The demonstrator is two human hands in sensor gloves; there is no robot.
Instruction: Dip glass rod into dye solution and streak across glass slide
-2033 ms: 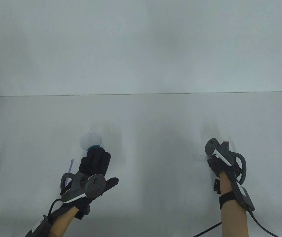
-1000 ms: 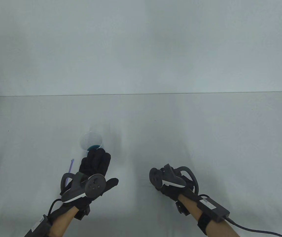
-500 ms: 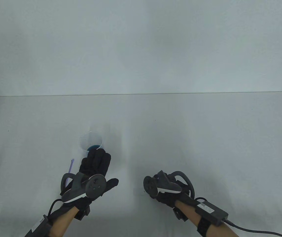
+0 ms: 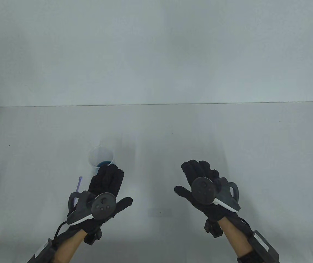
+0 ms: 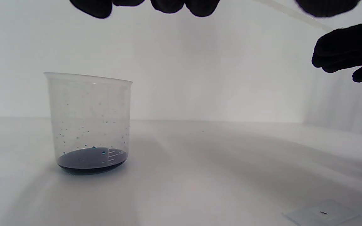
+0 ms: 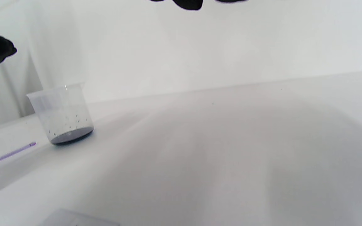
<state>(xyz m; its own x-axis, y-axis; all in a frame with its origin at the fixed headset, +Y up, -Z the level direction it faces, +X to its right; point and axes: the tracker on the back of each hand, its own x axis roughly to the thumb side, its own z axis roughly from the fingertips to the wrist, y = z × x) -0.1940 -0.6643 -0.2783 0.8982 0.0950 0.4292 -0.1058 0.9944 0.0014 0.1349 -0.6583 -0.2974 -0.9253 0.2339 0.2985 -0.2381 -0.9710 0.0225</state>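
A clear plastic beaker (image 4: 101,156) with a little dark blue dye at its bottom stands left of centre; it also shows in the left wrist view (image 5: 88,122) and the right wrist view (image 6: 62,113). A thin purple-tinted glass rod (image 4: 78,186) lies on the table left of my left hand; its tip shows in the right wrist view (image 6: 9,153). The glass slide (image 4: 159,212) lies flat on the table between my hands, also seen in the left wrist view (image 5: 322,213). My left hand (image 4: 106,178) is open and empty just in front of the beaker. My right hand (image 4: 199,171) is open and empty, right of the slide.
The white table (image 4: 227,131) ends at a far edge against a plain white wall. A black cable runs from each wrist off the bottom edge.
My right hand carried the slide from the right side to the front middle of the table, set it down, then opened and drew back to the right. My left hand stayed still.
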